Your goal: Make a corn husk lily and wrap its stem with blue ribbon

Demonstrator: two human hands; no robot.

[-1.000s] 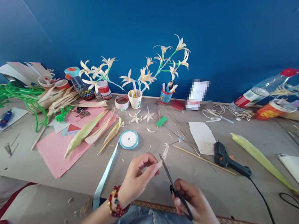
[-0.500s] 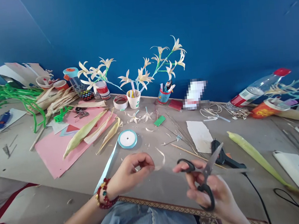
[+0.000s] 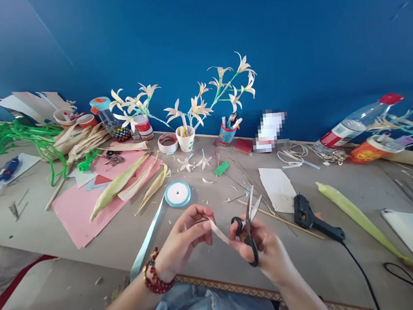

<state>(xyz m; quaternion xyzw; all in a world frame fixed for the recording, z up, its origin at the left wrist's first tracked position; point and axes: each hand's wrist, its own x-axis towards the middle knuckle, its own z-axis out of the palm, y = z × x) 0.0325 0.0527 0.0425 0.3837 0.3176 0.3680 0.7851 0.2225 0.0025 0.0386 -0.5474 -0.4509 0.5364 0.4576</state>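
Between the thumb and fingers of my left hand [image 3: 190, 233] is one end of a small pale petal-like strip [image 3: 219, 233]. The strip's other end meets the fingertips of my right hand [image 3: 260, 247]. That hand also holds black-handled scissors [image 3: 249, 223] by their loops, blades pointing up and slightly parted. Beyond my left hand lies a roll of light blue ribbon [image 3: 177, 193], its tail running down toward my wrist. Two small white flowers [image 3: 204, 162] rest on the table farther back, near a green piece [image 3: 221, 168].
White flowers stand in a paper cup [image 3: 186, 140] at the back. Corn husks [image 3: 118, 187] and pink paper [image 3: 74, 215] lie left. On the right are a black glue gun [image 3: 315, 220] with its cord, white paper [image 3: 277, 190], a green husk [image 3: 360, 223] and a bottle [image 3: 359, 124].
My right hand has moved left, close to my left hand, and turned the scissors more upright. Its fingertips now meet the strip, which my left hand held alone before.
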